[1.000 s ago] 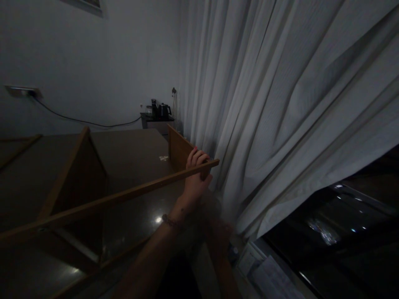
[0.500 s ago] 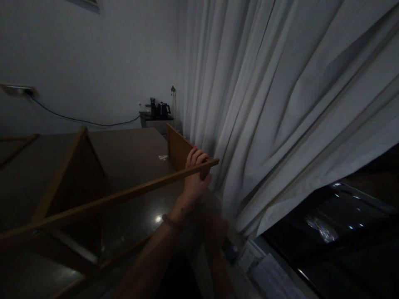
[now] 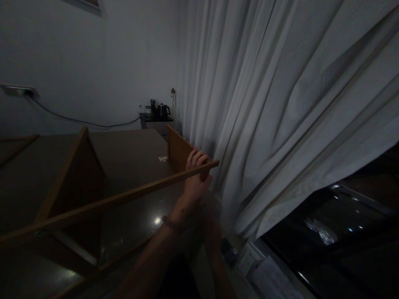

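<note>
My left hand (image 3: 195,176), with a bead bracelet at the wrist, is closed over the top edge of a long wooden panel (image 3: 118,199), close to its right end. The panel belongs to a brown wooden shelf unit (image 3: 131,153) that lies tipped beside a white curtain (image 3: 274,108). My right hand (image 3: 213,226) is lower, just under the left wrist, in deep shadow and blurred. Its fingers cannot be made out, nor whether it touches anything.
The room is dim. A small dark side table with a kettle (image 3: 163,110) stands at the far wall. A cable (image 3: 77,121) runs along the wall from a socket strip (image 3: 17,90). A dark glossy surface (image 3: 339,224) and papers (image 3: 264,274) lie low right.
My right hand and forearm have crept up and left, closer under the left wrist. The left hand keeps its grip on the panel edge.
</note>
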A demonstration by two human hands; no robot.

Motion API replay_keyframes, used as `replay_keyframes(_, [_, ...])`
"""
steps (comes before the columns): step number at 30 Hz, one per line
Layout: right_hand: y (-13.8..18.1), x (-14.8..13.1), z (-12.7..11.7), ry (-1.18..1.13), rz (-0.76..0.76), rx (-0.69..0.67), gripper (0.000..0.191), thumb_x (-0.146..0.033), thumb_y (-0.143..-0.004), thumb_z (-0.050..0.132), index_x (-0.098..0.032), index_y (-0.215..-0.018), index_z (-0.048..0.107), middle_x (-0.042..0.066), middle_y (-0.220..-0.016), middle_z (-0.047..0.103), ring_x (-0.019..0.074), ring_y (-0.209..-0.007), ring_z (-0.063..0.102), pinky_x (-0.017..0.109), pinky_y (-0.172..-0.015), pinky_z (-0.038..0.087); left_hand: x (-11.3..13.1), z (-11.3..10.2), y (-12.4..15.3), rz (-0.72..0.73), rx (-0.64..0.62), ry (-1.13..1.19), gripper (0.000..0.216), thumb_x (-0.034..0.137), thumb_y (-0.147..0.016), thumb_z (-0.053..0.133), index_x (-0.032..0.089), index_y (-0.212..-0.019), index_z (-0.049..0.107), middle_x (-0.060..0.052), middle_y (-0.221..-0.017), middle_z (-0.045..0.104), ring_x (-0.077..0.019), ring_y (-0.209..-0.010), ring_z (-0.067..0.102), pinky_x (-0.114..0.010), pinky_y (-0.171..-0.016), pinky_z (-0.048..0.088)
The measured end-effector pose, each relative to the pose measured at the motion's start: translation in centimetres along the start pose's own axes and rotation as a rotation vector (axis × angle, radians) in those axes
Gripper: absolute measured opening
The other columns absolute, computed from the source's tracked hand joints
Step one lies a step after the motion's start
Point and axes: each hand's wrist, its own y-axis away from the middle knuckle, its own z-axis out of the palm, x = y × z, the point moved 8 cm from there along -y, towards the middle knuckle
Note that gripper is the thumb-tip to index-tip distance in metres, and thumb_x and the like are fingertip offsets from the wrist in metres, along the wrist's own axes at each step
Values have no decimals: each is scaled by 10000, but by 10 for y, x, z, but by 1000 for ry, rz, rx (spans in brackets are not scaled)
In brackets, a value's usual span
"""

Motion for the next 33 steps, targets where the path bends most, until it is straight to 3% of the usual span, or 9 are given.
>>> replay_keyframes(5, [5,-3,-2,187,-89,4,556,-527,-982,232,-197,-821,649,75,-723,679,194,-674,613,280,-645,417,1,-1,0,-17,-18,-6,437,201,-715,542,237,-1142,453,-74,-1273,493,-303,-1381,279,-534,-1111,283])
replay_keyframes(11, [7,-19,-7,397,-306,-4,415,-363,-1009,290,-180,-1001,662,92,-873,707,205,-786,624,319,-766,394,3,-2,-1,-6,-4,8,448,193,-727,545,244,-1158,433,-72,-1278,484,-295,-1390,260,-525,-1110,285])
replay_keyframes(16, [5,-19,-7,556,-404,20,422,-285,-1002,314,-215,-884,713,63,-749,706,193,-736,629,327,-783,357,2,-1,0,-8,-9,-2,423,206,-736,549,248,-1144,447,-69,-1270,495,-293,-1386,275,-524,-1116,279])
replay_keyframes(19, [4,-11,-4,473,-326,-6,478,-334,-1008,281,-214,-864,721,68,-750,711,187,-718,629,323,-776,370,1,0,0,-11,-10,4,423,216,-735,555,245,-1144,451,-67,-1269,497,-296,-1382,280,-524,-1119,279])
replay_keyframes(26, [9,9,9,-12,91,-125,667,-594,-948,258,-152,-717,702,63,-607,669,161,-537,566,251,-509,370,-1,1,0,-20,-5,-2,464,174,-691,542,238,-1141,448,-71,-1274,488,-299,-1386,274,-537,-1121,276])
replay_keyframes(29, [10,7,9,-127,128,-122,609,-599,-932,315,-156,-787,706,64,-695,700,165,-595,599,242,-551,413,0,0,1,-3,8,11,461,178,-700,553,235,-1145,446,-73,-1277,487,-293,-1388,271,-525,-1127,276])
replay_keyframes(33, [9,6,3,-118,137,-67,524,-579,-927,364,-169,-926,690,75,-825,722,179,-677,642,248,-614,449,3,-2,0,5,3,17,455,175,-711,556,232,-1149,445,-71,-1281,484,-291,-1394,260,-516,-1130,273])
